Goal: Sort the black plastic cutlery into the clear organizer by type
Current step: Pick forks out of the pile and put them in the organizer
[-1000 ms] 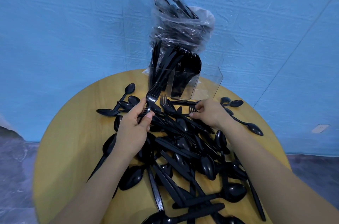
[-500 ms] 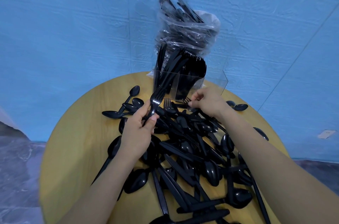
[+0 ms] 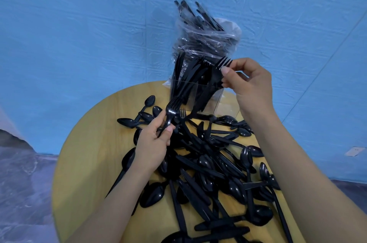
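Looking near to far: pile (image 3: 214, 165) of black spoons and knives covers the front and right of the round wooden table (image 3: 83, 163), pieces crossing and lying on each other. One spoon (image 3: 127, 160) lies at the pile's left edge, partly under the left forearm.

Left hand (image 3: 154, 146) is low over the pile's far-left part, fingers curled round the handles of a bunch of forks (image 3: 171, 112). Thumb clamps across the handles. Tines stick up and away past the fingertips, toward the organizer. How many forks are in the bunch: can't tell.

A loose fork (image 3: 182, 113) lies on the table just right of that bunch, tines pointing away.

Right hand (image 3: 251, 81) is raised, level with the organizer's top, on its right side. Thumb and forefinger pinch a single fork (image 3: 223, 64) near its head; tines point up and left, clear of the fingers. Its handle drops down toward the organizer, lost against the black cutlery there.

Organizer (image 3: 208, 99) is clear, stands at the table's far edge, with black cutlery upright in it, tilted left. Which compartment holds which type: can't tell.

Behind it, a clear plastic bag (image 3: 206, 42) of more black cutlery, handles sticking out the top. Blue wall (image 3: 79, 24) behind.
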`<move>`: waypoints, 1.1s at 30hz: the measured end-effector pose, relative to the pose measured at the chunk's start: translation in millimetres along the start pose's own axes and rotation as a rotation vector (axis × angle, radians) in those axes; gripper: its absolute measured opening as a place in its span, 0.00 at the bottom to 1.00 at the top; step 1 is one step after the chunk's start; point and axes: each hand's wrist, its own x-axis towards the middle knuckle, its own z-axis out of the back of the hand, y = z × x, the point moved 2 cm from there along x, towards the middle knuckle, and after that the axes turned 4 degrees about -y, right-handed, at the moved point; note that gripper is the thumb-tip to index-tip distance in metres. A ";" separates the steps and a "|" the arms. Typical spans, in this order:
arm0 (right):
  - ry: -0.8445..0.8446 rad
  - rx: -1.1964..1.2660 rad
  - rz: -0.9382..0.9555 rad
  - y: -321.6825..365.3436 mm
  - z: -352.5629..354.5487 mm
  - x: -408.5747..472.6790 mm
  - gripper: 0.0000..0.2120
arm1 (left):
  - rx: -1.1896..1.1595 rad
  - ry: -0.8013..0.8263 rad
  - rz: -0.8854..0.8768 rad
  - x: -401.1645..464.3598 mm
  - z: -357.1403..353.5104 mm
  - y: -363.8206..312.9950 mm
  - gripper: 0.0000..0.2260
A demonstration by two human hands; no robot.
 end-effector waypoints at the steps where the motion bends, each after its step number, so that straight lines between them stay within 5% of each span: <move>1: -0.008 -0.008 -0.002 3.2 1.9 -2.1 0.10 | 0.001 0.004 -0.006 0.5 0.2 -0.3 0.23; 17: 0.145 -0.054 -0.190 10.6 -9.5 -49.3 0.09 | -0.241 0.145 -0.039 -27.5 -5.7 -61.1 0.22; 33: 0.060 -0.033 -0.185 23.3 12.4 -88.7 0.04 | -0.464 0.312 0.089 -78.8 -23.9 -93.7 0.21</move>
